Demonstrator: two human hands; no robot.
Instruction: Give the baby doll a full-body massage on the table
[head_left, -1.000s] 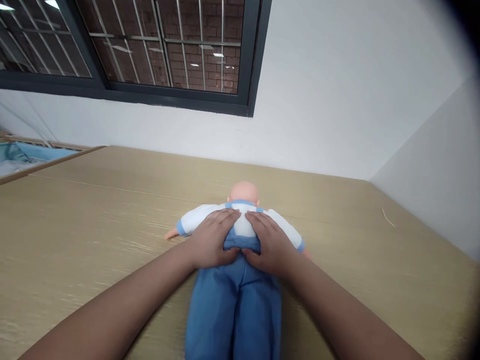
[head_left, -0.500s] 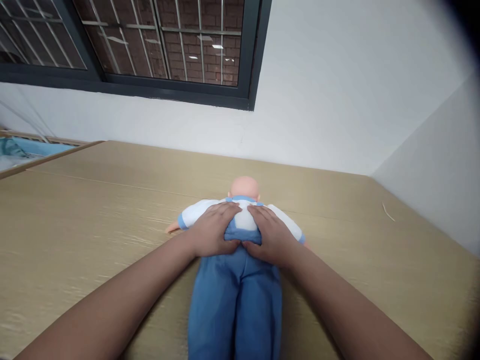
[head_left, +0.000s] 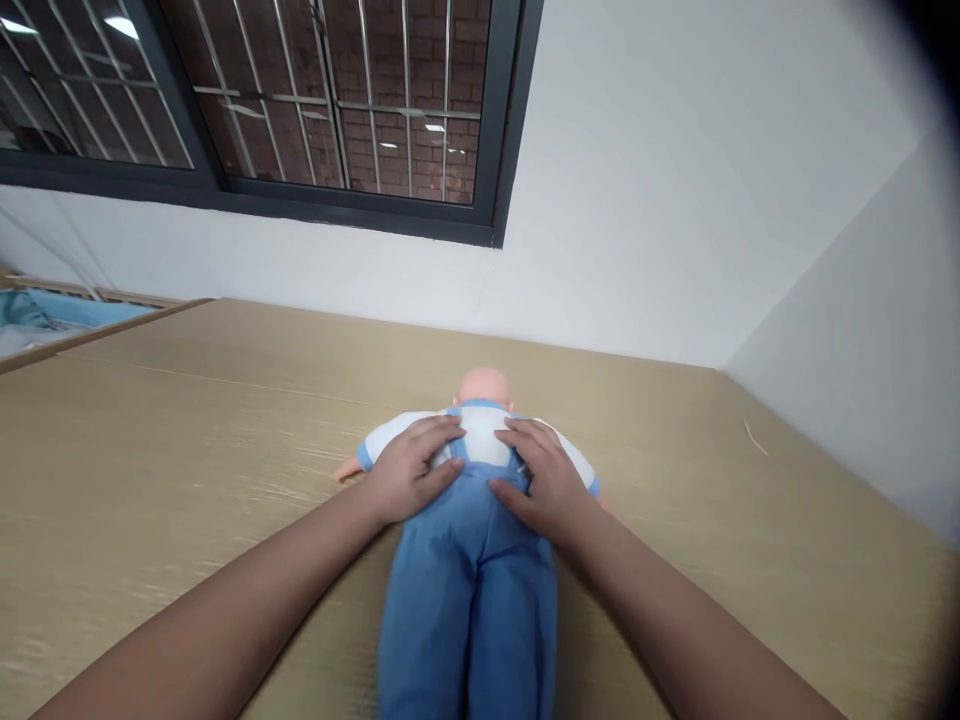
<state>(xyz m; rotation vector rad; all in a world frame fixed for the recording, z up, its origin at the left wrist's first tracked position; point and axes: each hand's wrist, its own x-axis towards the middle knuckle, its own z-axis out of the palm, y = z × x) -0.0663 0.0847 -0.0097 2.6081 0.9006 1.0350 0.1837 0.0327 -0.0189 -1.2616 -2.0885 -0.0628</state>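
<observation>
Lying flat on the table [head_left: 187, 450]: doll [head_left: 472, 520], head away. Left hand [head_left: 411, 468] and right hand [head_left: 541, 478] spread, palms pressing its torso at the blue trousers' [head_left: 469, 600] waist.

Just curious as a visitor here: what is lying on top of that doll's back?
Both hands rest there: the left hand and right hand lie flat on the doll, at the waist of its blue trousers. The shirt beneath the palms is covered. The doll lies face down on the wooden table.
</observation>
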